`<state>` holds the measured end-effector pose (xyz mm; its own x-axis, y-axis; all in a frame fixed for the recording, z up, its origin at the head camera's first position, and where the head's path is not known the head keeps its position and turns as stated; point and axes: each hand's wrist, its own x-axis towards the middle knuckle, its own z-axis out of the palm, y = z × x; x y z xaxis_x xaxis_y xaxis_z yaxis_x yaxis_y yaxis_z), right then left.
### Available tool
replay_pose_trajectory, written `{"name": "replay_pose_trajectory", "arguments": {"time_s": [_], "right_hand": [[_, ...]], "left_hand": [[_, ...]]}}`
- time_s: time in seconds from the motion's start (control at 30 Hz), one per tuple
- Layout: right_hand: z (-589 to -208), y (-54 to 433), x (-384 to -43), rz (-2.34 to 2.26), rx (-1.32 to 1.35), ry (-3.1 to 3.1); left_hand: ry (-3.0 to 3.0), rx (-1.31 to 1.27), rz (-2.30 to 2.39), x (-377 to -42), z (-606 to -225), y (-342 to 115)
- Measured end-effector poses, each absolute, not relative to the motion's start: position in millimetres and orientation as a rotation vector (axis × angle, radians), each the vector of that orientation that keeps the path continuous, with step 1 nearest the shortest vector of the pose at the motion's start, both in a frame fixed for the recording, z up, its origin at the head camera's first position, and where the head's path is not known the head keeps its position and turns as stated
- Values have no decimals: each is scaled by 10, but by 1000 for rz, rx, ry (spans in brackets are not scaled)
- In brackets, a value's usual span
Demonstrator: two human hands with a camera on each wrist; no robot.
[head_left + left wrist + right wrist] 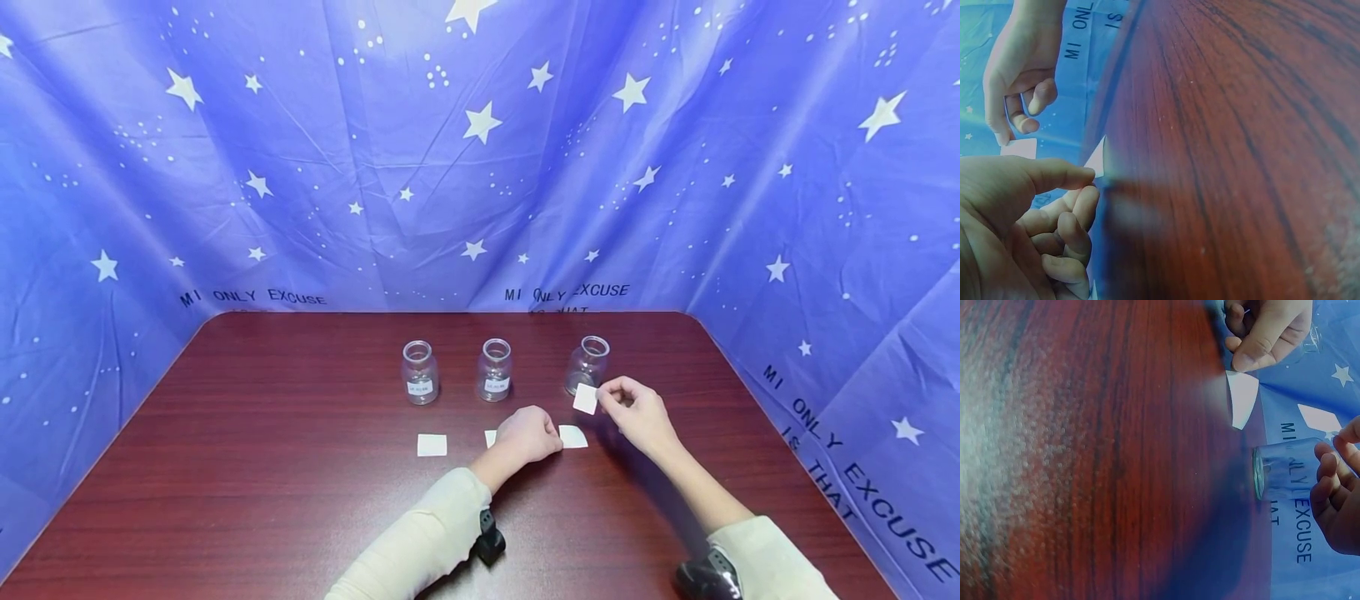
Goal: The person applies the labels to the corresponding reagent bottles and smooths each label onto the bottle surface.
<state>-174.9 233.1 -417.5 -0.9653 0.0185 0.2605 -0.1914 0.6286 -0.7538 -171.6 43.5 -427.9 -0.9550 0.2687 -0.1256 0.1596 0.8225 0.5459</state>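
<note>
My right hand (641, 417) pinches a small white square label (585, 399) by its edge between thumb and fingertips. The label overlaps the lower front of the right glass jar (592, 360) in the head view. To the left, my left hand (527, 435) pinches the corner of a white paper slip (573, 437) close over the table, its far edge curving up. In the left wrist view, thumb and forefinger meet at that slip (1097, 161). No label shows on the right jar. The middle jar (495, 367) and left jar (419, 367) each bear a printed white label.
Another white paper piece (432, 445) lies on the dark red wooden table (225, 467) in front of the left jar. A further white piece (491, 437) is partly hidden behind my left hand. A blue star-patterned curtain (375, 150) hangs around the table's back and sides.
</note>
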Motion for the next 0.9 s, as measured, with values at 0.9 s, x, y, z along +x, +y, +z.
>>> {"name": "replay_pose_trajectory", "arguments": {"time_s": [0.9], "right_hand": [[-4225,2160,-1726,1180,183,-2616]], "left_hand": [[2634,356,1526,-1825,-4195,319]]}}
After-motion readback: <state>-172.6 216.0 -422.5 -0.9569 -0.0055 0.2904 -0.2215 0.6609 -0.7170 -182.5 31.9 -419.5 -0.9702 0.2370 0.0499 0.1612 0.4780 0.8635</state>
